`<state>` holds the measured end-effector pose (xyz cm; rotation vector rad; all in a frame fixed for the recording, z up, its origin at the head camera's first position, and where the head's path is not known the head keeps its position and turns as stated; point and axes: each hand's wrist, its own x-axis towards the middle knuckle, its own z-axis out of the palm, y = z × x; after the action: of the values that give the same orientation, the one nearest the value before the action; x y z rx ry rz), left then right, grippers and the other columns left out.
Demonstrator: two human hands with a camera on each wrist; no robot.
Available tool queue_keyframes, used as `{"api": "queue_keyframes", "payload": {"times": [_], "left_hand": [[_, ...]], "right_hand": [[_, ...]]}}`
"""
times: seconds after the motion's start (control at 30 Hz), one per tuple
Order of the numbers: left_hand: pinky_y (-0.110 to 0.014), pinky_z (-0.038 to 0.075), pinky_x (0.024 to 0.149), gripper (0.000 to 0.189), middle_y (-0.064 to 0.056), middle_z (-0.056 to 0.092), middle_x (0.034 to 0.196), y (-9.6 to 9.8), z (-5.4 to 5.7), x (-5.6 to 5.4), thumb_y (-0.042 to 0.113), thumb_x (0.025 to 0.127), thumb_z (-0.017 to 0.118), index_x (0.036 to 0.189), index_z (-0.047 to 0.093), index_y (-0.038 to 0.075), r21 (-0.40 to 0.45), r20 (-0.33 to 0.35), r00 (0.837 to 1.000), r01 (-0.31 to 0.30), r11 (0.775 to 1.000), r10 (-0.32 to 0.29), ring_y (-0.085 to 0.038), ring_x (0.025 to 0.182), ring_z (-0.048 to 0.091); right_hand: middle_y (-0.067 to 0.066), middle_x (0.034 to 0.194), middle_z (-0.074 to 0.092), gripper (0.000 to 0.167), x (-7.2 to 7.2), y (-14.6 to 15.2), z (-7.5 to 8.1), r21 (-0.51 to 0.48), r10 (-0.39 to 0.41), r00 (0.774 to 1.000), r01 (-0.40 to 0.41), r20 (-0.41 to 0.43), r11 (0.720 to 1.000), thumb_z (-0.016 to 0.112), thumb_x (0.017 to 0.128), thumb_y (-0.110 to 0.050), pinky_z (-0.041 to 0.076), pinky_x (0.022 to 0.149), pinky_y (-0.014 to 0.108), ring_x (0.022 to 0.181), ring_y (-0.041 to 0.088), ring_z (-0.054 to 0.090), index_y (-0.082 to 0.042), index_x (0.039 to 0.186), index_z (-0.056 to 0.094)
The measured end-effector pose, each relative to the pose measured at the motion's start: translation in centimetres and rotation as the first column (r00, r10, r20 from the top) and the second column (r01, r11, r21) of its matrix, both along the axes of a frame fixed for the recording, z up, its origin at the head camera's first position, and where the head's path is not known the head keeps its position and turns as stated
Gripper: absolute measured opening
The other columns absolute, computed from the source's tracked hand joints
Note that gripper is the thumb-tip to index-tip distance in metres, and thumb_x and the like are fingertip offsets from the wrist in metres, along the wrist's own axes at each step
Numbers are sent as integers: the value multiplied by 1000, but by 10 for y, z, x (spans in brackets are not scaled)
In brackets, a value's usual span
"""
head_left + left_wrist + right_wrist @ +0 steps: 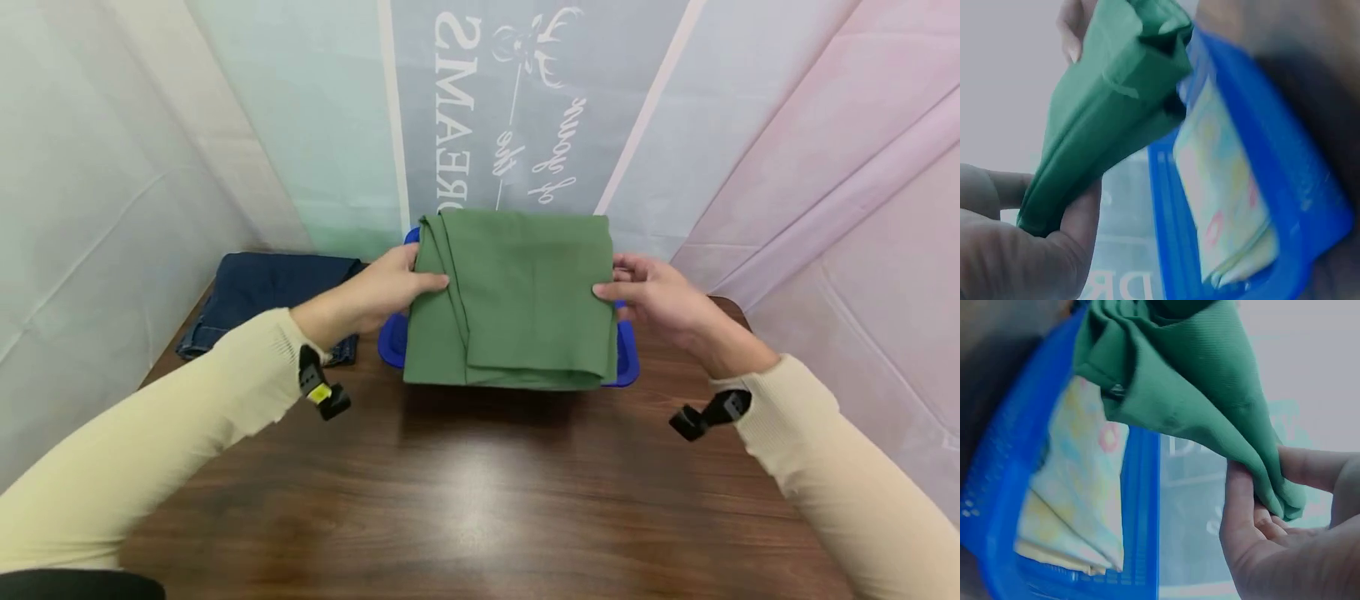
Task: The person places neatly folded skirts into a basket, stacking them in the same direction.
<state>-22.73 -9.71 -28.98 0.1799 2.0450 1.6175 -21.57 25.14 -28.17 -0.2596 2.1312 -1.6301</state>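
Observation:
A folded green cloth garment [528,292] hangs between both hands over a blue plastic basket [628,358]. My left hand [386,287] pinches its left edge, thumb on top and fingers underneath. On the opposite edge, my right hand [652,296] grips it the same way. Layered folds of the green garment [1097,106] show edge-on in the left wrist view. Beneath it, inside the basket [1141,519], lies a folded pastel cloth [1082,475] with pink flower marks. From the head view that cloth is hidden by the green garment.
Folded dark blue jeans [277,287] lie on the brown wooden table [480,492], left of the basket and partly behind the left forearm. A printed curtain [540,108] hangs at the back, with pale fabric [862,250] along the right side.

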Motion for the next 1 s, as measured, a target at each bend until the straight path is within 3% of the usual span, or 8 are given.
{"api": "queue_keyframes", "payload": {"times": [0.23,0.37,0.4,0.57,0.67,0.77,0.87,1.0], "left_hand": [[-53,54,97,69,-23,28,160,17,-9,-45,7,110,42,164,0,12,-186,65,998,-11,982,23,-42,133,50],[-54,54,97,76,-23,21,163,22,-19,-63,8,109,44,164,-8,13,-239,101,994,-11,971,36,-44,133,50],[-54,55,96,74,-25,24,161,22,-22,-65,8,109,45,164,-4,10,-248,99,995,-1,969,26,-44,131,52],[-46,59,89,48,-31,46,138,24,-42,-71,5,106,52,147,31,-7,-339,74,997,45,940,-21,-43,120,60],[-44,60,89,46,-31,49,132,27,-51,-71,2,103,57,143,37,-8,-399,74,997,54,915,-26,-43,122,59],[-46,57,94,65,-31,42,144,28,-58,-73,3,102,58,156,23,-7,-425,96,994,83,901,-46,-42,131,52],[-48,54,99,75,-29,30,158,27,-61,-75,9,103,58,160,12,-6,-416,122,990,114,902,-68,-41,142,41],[-51,50,104,81,-23,13,167,26,-63,-76,16,105,56,162,0,-2,-387,167,981,162,908,-104,-39,149,28]], "right_hand": [[21,148,43,66,-35,-7,-17,97,-75,996,69,56,993,55,105,-11,56,90,30,104,8,62,3,158,19],[26,153,40,67,-49,-11,-31,161,-99,994,90,47,983,57,104,-11,54,98,38,110,16,61,4,158,19],[27,153,40,67,-52,-12,-35,171,-103,993,94,48,981,56,104,-10,53,101,42,114,20,60,5,158,19],[30,152,39,69,-60,-14,-53,265,-123,990,100,71,959,55,105,-7,47,107,52,135,40,47,4,160,15],[34,153,35,74,-59,-17,-62,313,-102,991,69,91,947,53,104,-4,46,107,54,139,46,41,2,162,6],[38,152,33,81,-56,-20,-67,382,-43,996,12,73,924,53,103,-1,50,102,57,135,49,45,-5,163,-1],[39,152,32,87,-53,-23,-69,455,16,998,-41,59,890,55,103,0,55,94,55,131,50,48,-12,164,-6],[40,151,30,92,-52,-25,-71,500,51,991,-106,123,860,55,103,1,60,86,50,132,51,47,-12,162,-14]]}}
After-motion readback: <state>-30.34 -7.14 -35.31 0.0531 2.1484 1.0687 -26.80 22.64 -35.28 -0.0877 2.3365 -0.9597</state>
